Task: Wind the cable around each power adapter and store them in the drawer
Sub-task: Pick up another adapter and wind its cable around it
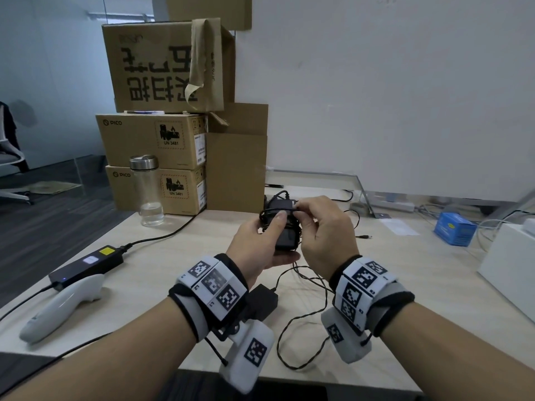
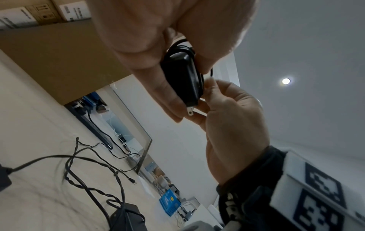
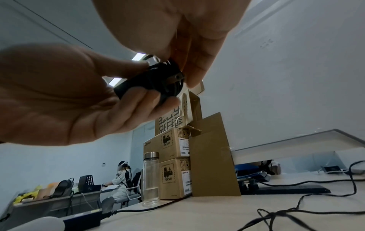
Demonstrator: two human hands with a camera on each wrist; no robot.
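Note:
My left hand [image 1: 269, 235] grips a small black power adapter [image 1: 285, 240] above the middle of the table, thumb on top and fingers underneath. Its thin black cable is wound several times around the body. My right hand [image 1: 302, 211] pinches the cable at the adapter's far end. In the left wrist view the adapter [image 2: 181, 75] shows its metal prongs [image 2: 190, 111]. The right wrist view shows the wound adapter [image 3: 150, 81] between both hands. A second black adapter [image 1: 263, 299] lies on the table below my left wrist, its loose cable [image 1: 304, 316] trailing toward the front edge. No drawer is in view.
A long black power brick [image 1: 86, 264] and a white controller [image 1: 63, 305] lie at the left. A glass bottle [image 1: 147, 192] stands before stacked cardboard boxes [image 1: 156, 140]. At the right are a blue box [image 1: 454, 228] and a white box [image 1: 506, 264].

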